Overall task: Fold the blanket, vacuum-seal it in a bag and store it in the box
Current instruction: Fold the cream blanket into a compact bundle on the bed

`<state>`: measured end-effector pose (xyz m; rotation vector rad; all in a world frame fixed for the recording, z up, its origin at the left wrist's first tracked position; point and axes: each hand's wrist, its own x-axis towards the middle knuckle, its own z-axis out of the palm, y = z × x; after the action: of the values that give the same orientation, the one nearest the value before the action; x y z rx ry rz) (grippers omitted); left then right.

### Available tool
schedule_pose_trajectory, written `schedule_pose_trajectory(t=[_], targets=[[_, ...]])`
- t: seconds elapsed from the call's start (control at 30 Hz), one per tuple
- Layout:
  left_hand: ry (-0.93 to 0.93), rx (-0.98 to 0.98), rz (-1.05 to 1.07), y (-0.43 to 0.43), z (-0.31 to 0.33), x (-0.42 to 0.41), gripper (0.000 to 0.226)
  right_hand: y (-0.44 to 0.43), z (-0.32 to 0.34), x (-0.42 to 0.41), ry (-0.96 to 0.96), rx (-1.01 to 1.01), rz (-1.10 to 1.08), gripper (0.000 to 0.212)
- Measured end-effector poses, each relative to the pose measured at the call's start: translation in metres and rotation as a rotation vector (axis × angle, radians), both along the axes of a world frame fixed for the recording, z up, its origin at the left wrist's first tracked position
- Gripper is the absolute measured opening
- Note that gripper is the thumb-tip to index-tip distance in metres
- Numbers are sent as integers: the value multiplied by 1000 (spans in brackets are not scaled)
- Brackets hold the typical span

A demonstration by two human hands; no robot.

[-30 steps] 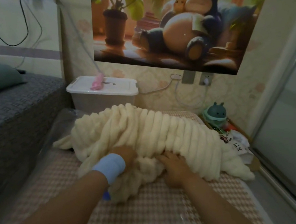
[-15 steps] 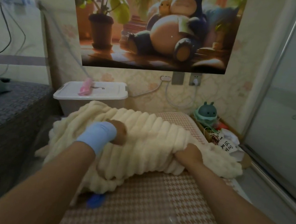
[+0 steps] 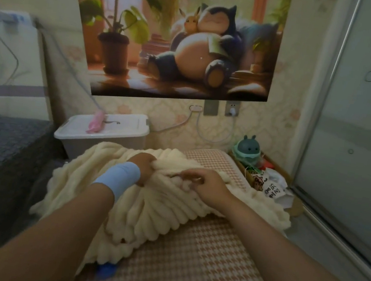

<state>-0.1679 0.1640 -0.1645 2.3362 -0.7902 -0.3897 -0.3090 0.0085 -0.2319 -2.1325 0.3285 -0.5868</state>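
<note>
The left hand (image 3: 144, 165) bunched a fold of the blanket (image 3: 156, 215) and the right hand (image 3: 206, 184) pinched its edge just beside, the bulk draped below and left of that grip over the mat (image 3: 197, 262), the box (image 3: 108, 133) beyond, nearer the left hand.

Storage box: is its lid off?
No, the white lid sits on the storage box, with a pink object lying on top of it.
</note>
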Motion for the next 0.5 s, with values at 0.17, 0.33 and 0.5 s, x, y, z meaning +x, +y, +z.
schedule_pose_trajectory(t=[0.17, 0.33, 0.5], targets=[[53, -134, 159, -2, 28, 46, 32, -47, 4, 23, 290, -153, -231, 93], [172, -152, 94, -36, 40, 82, 26, -87, -1, 79, 293, -245, -233, 55], [-177, 412, -195, -79, 67, 146, 59, -148, 42, 136, 233, -277, -428, 35]])
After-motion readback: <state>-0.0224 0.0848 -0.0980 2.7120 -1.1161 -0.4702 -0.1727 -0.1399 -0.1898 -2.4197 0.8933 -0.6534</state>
